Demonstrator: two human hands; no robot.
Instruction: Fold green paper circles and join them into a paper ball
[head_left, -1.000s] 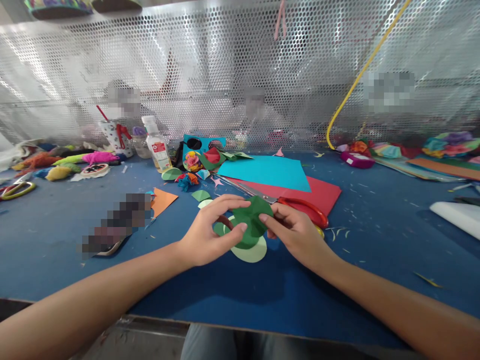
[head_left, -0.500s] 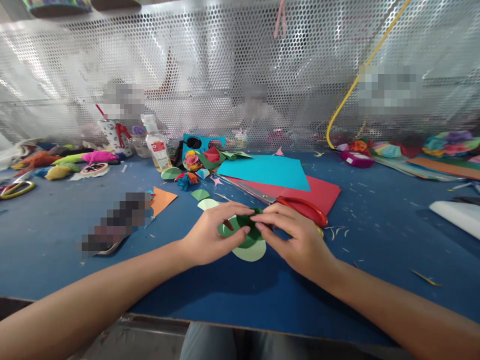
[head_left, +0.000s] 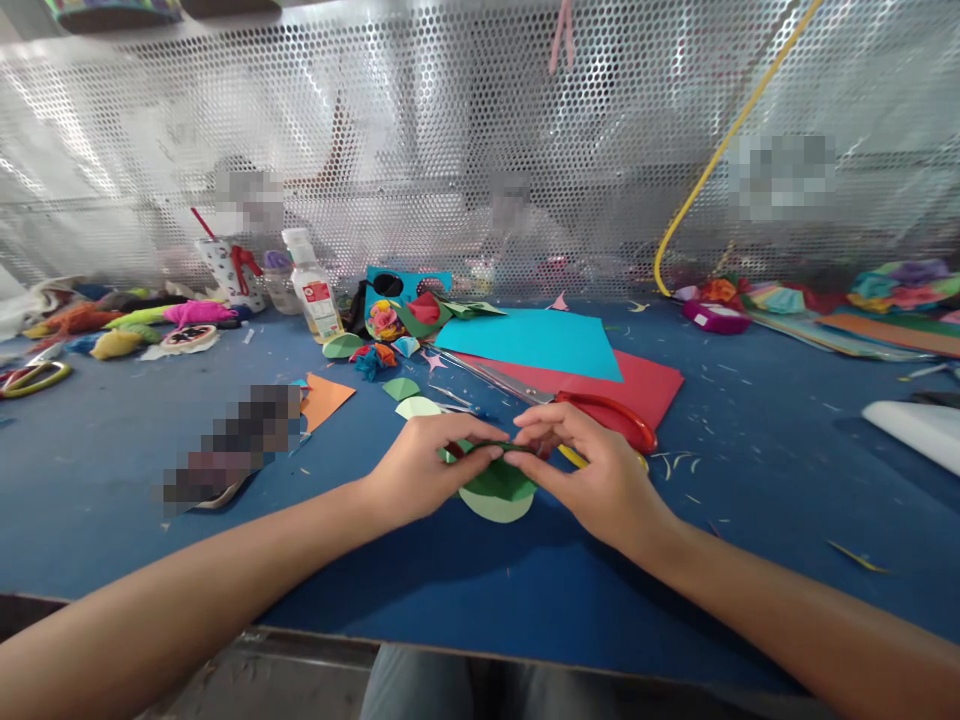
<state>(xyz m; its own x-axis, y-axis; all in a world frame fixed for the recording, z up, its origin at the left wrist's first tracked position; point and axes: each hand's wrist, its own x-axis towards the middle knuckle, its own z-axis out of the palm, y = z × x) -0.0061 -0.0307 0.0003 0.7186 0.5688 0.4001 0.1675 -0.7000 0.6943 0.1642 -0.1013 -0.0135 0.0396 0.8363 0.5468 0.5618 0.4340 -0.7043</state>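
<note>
Left hand [head_left: 416,470] and right hand [head_left: 592,470] meet at table centre, fingertips nearly touching, both pinched on the dark green paper piece [head_left: 501,476]. The paper sits between the two hands, its top edge folded flat under thumbs and forefingers, the lower part fanning out below the fingertips. Directly under it lies a pale green paper circle [head_left: 491,504] on the blue table [head_left: 525,590], partly covered by the dark green piece.

Just behind the right hand: red-handled scissors [head_left: 604,415], blades pointing left and away, lying over a red paper sheet [head_left: 645,380]. A cyan paper sheet [head_left: 536,345] overlaps the red one further back. Left of the hands, near: small pale green cutouts [head_left: 415,406] and an orange paper triangle [head_left: 326,398]. Further back left: glue bottle [head_left: 311,290], patterned cup [head_left: 225,270], small paper flowers [head_left: 382,325]. Perforated metal screen [head_left: 450,140] closes the back of the table, yellow cable [head_left: 712,160] running down it. Far right: piles of coloured paper [head_left: 862,335].
</note>
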